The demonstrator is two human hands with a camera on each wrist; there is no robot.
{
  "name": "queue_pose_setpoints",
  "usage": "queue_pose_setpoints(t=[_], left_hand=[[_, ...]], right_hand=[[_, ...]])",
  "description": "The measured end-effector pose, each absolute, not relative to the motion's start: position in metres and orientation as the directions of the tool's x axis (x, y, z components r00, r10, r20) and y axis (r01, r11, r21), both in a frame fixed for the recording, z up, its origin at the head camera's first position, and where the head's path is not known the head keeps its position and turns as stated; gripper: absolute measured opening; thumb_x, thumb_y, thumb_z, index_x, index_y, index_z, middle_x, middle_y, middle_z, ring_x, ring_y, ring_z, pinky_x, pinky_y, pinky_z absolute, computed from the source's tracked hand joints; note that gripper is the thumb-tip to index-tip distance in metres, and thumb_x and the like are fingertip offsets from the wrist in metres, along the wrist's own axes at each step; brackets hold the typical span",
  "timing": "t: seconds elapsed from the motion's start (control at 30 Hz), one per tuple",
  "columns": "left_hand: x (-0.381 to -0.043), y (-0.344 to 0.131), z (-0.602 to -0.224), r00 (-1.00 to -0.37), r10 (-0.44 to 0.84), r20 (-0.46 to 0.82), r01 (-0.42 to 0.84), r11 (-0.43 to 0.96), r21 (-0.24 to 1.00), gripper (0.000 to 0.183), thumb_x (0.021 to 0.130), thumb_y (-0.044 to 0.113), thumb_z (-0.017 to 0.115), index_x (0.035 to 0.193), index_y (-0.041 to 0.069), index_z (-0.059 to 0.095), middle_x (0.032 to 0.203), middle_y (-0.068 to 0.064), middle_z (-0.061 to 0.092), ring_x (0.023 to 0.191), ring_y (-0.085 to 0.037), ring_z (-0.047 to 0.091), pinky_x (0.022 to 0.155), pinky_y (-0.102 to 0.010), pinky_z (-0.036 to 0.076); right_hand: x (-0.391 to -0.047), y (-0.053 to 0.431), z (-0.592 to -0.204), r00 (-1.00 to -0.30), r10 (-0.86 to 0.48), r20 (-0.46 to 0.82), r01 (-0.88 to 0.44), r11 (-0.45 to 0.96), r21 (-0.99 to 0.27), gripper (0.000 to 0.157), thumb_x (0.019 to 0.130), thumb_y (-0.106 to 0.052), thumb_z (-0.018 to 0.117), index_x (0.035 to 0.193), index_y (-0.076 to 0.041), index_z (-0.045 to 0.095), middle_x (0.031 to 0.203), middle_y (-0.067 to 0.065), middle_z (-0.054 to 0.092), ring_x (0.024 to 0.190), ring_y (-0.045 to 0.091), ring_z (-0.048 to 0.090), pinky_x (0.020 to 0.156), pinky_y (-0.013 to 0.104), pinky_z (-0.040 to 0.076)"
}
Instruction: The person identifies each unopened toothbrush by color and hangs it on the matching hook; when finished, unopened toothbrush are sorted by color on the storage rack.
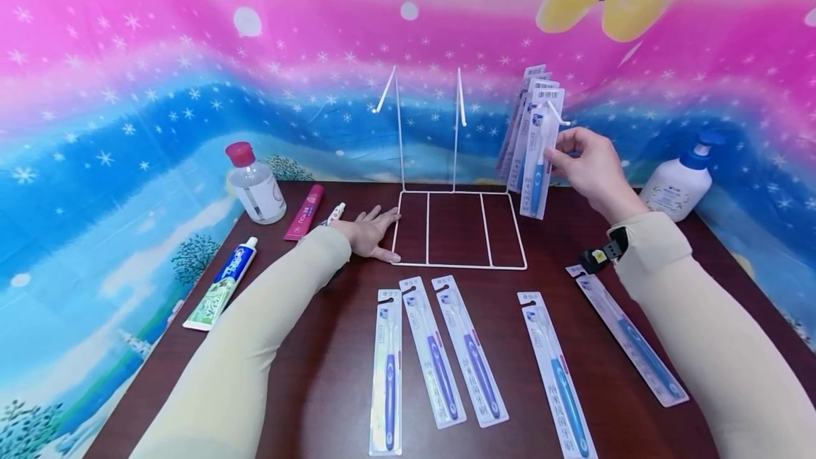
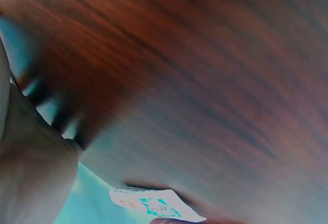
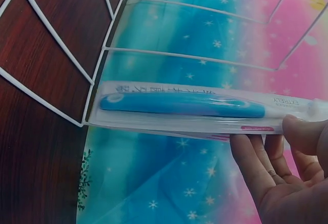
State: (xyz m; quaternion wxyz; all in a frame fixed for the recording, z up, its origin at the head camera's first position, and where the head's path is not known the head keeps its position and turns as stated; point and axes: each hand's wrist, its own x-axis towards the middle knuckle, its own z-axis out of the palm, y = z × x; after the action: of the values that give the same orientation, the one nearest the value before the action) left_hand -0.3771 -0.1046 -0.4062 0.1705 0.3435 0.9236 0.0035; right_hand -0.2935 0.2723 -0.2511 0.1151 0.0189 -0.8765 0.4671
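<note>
A white wire rack (image 1: 459, 266) stands at the back of the dark table, its hooks raised in front of the curtain. My right hand (image 1: 593, 168) pinches the edge of the front packaged toothbrush (image 1: 535, 190), a blue-handled one hanging on the rack's right hook with several packs behind it. In the right wrist view, the thumb is on the face of this pack and the fingers (image 3: 251, 162) are at its edge. My left hand (image 1: 372, 231) lies with spread fingers against the left side of the rack's base; its wrist view shows only part of it.
Purple-handled packs (image 1: 390, 374) and blue-handled packs (image 1: 557, 374) lie in front of the rack. To the left are a toothpaste tube (image 1: 223, 282), a pink tube (image 1: 304, 212), a small white tube (image 1: 336, 213) and a red-capped bottle (image 1: 255, 186). A pump bottle (image 1: 678, 183) stands right.
</note>
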Motion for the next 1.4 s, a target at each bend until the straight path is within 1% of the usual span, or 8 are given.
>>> queue_pose_setpoints(t=[0.13,0.43,0.53,0.83,1.07,1.2,1.33,1.4], left_hand=[[-0.376,-0.103,-0.406,-0.704,0.633,-0.321,0.630,0.766,0.128,0.104,0.077,0.073,0.046,0.149,0.012,0.003,0.153,-0.005,-0.007,0.137,-0.035,-0.006,0.108,-0.050,0.008],[-0.375,-0.102,-0.405,-0.702,0.644,-0.304,0.637,0.759,0.138,0.104,0.076,0.072,0.047,0.148,0.010,0.005,0.153,-0.007,-0.005,0.137,-0.037,-0.004,0.107,-0.052,0.009],[-0.376,-0.102,-0.406,-0.703,0.643,-0.305,0.636,0.760,0.137,0.104,0.076,0.072,0.047,0.149,0.010,0.005,0.153,-0.006,-0.005,0.137,-0.036,-0.005,0.107,-0.051,0.008],[-0.375,-0.104,-0.407,-0.703,0.634,-0.322,0.621,0.768,0.157,0.105,0.075,0.073,0.047,0.149,0.011,0.003,0.153,-0.004,-0.007,0.137,-0.035,-0.006,0.108,-0.051,0.008],[-0.375,-0.106,-0.408,-0.706,0.630,-0.325,0.611,0.773,0.171,0.107,0.074,0.074,0.048,0.149,0.012,0.004,0.153,-0.004,-0.007,0.137,-0.034,-0.006,0.108,-0.051,0.007],[-0.376,-0.106,-0.408,-0.709,0.624,-0.328,0.609,0.777,0.162,0.107,0.074,0.074,0.047,0.149,0.013,0.002,0.153,-0.003,-0.008,0.137,-0.033,-0.007,0.108,-0.050,0.006],[-0.377,-0.106,-0.407,-0.708,0.627,-0.324,0.616,0.773,0.151,0.105,0.075,0.074,0.047,0.149,0.013,0.001,0.153,-0.003,-0.008,0.137,-0.034,-0.008,0.108,-0.049,0.006],[-0.377,-0.106,-0.406,-0.708,0.630,-0.319,0.620,0.771,0.144,0.105,0.076,0.073,0.047,0.149,0.012,0.002,0.153,-0.004,-0.008,0.137,-0.035,-0.007,0.108,-0.049,0.006]], right_hand=[[-0.298,0.273,-0.252,-0.974,0.074,0.213,-0.133,0.571,-0.810,0.033,0.092,-0.027,0.053,0.115,-0.002,0.051,0.103,0.012,0.052,0.103,0.028,0.057,0.078,0.040,0.050],[-0.300,0.274,-0.251,-0.976,0.066,0.207,-0.132,0.576,-0.806,0.034,0.092,-0.027,0.054,0.116,-0.003,0.051,0.103,0.011,0.053,0.101,0.025,0.057,0.075,0.032,0.052],[-0.299,0.274,-0.251,-0.978,0.054,0.200,-0.134,0.574,-0.808,0.034,0.092,-0.027,0.055,0.117,-0.003,0.051,0.103,0.012,0.053,0.100,0.026,0.058,0.075,0.031,0.052],[-0.295,0.276,-0.246,-0.985,0.024,0.172,-0.127,0.577,-0.807,0.039,0.092,-0.032,0.054,0.118,-0.004,0.048,0.105,0.013,0.052,0.101,0.030,0.059,0.077,0.033,0.051],[-0.286,0.288,-0.246,-0.989,0.028,0.145,-0.093,0.645,-0.759,0.049,0.089,-0.041,0.054,0.124,-0.007,0.047,0.106,0.013,0.053,0.098,0.024,0.059,0.078,0.037,0.051],[-0.276,0.303,-0.252,-0.996,-0.012,0.086,-0.070,0.696,-0.715,0.053,0.089,-0.044,0.054,0.126,-0.007,0.046,0.109,0.016,0.054,0.094,0.026,0.060,0.075,0.038,0.052],[-0.261,0.320,-0.266,-0.994,-0.098,-0.038,-0.051,0.767,-0.639,0.049,0.090,-0.037,0.056,0.125,-0.004,0.048,0.104,0.019,0.058,0.085,0.027,0.061,0.069,0.037,0.053],[-0.252,0.328,-0.277,-0.986,-0.133,-0.097,-0.053,0.813,-0.579,0.047,0.090,-0.033,0.059,0.123,-0.001,0.050,0.101,0.019,0.059,0.079,0.024,0.060,0.066,0.036,0.052]])
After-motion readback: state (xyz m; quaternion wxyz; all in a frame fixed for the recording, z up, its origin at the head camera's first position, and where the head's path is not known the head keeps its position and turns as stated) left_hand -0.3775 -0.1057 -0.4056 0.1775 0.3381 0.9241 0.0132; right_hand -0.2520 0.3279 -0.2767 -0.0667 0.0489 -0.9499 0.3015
